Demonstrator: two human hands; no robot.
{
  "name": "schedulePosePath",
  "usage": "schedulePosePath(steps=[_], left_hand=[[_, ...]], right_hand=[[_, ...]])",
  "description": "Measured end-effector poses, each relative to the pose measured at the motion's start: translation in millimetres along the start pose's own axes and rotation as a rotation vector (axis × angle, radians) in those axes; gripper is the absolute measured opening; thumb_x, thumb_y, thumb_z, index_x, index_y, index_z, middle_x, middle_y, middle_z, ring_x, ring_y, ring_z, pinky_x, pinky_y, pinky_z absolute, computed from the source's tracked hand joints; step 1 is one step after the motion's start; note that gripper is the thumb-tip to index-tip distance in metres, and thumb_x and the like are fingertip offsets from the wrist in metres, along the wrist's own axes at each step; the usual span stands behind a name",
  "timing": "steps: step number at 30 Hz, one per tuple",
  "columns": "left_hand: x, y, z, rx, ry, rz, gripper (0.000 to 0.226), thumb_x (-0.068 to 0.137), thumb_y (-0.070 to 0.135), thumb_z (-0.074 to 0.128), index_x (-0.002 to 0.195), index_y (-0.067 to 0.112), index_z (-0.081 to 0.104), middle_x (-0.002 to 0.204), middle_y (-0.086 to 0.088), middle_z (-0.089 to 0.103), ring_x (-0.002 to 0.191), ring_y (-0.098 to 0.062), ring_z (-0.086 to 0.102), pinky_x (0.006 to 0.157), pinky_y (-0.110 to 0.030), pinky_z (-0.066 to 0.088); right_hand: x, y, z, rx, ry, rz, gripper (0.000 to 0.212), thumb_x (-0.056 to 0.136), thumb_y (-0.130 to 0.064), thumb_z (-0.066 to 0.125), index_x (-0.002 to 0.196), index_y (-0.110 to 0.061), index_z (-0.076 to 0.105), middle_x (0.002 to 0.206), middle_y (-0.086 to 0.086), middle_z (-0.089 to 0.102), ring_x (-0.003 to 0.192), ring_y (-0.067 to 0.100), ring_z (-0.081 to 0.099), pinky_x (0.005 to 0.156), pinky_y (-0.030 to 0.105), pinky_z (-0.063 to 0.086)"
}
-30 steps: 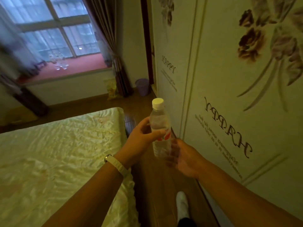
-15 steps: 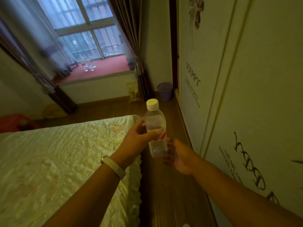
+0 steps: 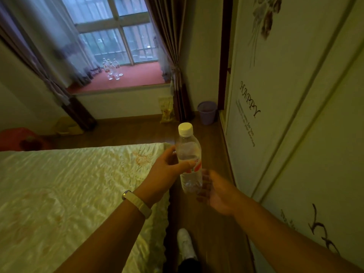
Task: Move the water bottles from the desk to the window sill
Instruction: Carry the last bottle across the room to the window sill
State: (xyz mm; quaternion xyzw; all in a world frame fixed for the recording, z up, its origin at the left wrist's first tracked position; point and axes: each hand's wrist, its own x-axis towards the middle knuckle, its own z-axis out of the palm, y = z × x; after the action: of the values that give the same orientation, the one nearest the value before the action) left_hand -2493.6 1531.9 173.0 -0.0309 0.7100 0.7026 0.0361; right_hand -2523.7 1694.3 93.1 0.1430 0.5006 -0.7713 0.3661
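Far left there's a red stool [image 3: 18, 137] tucked in the corner and the bed [image 3: 69, 194] with its shiny yellow cover filling the lower left. Above it, the window sill [image 3: 137, 77] — red surface, and there's already a little cluster of bottles [image 3: 111, 68] standing on it near the left curtain [image 3: 45, 46]. Compared with a second ago the sill has swung toward the middle of the view and looks closer, so the person has been walking up the gap between bed and wardrobe toward it.

Moving right: the left hand [image 3: 167, 170] is wrapped around the middle of the water bottle [image 3: 190, 160], thumb across the label, holding it upright with the white cap on top. Same grip as before, nothing slipped. The right hand [image 3: 214, 192] sits just beside the lower part of the bottle, fingers loosely spread, cupped but not gripping — whether it's actually touching the plastic I can't tell, it's a bit blurred.

Further right, a purple bin [image 3: 206, 113] sits on the floor by the wardrobe [image 3: 295, 115].

So I'd say this one's mid-carry, with floor left to cross before it joins the others.
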Motion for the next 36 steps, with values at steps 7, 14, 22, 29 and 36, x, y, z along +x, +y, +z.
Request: schedulePosePath(steps=[7,14,22,29,36], left_hand=[[108,-4,-46,-0.053,-0.023,0.024,0.043,0.083,0.006,0.072,0.123,0.018,0.061,0.116,-0.006,0.072,0.106,-0.020,0.070,0.084,-0.029,0.058],[207,5,-110,-0.074,-0.020,0.015,0.047,0.082,0.010,0.074,0.126,0.017,0.059,0.118,-0.005,0.071,0.109,-0.019,0.068,0.091,-0.035,0.056],[286,12,-150,-0.030,-0.015,0.024,0.047,0.077,0.019,0.076,0.121,0.024,0.061,0.113,0.002,0.072,0.107,-0.015,0.069,0.090,-0.035,0.055],[375,7,-164,0.003,-0.006,-0.005,0.054,0.075,0.027,0.080,0.125,0.026,0.059,0.116,0.002,0.071,0.108,-0.018,0.068,0.096,-0.045,0.054],[497,19,-166,0.008,0.028,-0.032,0.061,0.075,0.022,0.076,0.132,0.020,0.055,0.122,-0.004,0.069,0.114,-0.021,0.066,0.101,-0.050,0.050]], right_hand=[[84,-61,16,-0.028,0.046,-0.044,0.033,0.098,-0.038,0.049,0.123,-0.020,0.061,0.122,0.014,0.064,0.105,0.030,0.064,0.079,0.039,0.052],[177,-125,59,-0.057,0.062,-0.035,0.033,0.099,-0.036,0.048,0.125,-0.019,0.059,0.124,0.013,0.064,0.111,0.032,0.064,0.097,0.047,0.049],[250,-170,81,-0.078,0.052,-0.002,0.037,0.096,-0.040,0.051,0.126,-0.019,0.056,0.127,0.015,0.063,0.112,0.032,0.064,0.096,0.047,0.049],[313,-225,77,-0.101,0.034,0.006,0.029,0.097,-0.037,0.049,0.119,-0.020,0.058,0.123,0.015,0.063,0.110,0.032,0.063,0.103,0.048,0.045],[402,-313,63,-0.096,0.003,0.026,0.023,0.099,-0.037,0.047,0.109,-0.021,0.059,0.117,0.012,0.064,0.110,0.031,0.061,0.103,0.048,0.044]])
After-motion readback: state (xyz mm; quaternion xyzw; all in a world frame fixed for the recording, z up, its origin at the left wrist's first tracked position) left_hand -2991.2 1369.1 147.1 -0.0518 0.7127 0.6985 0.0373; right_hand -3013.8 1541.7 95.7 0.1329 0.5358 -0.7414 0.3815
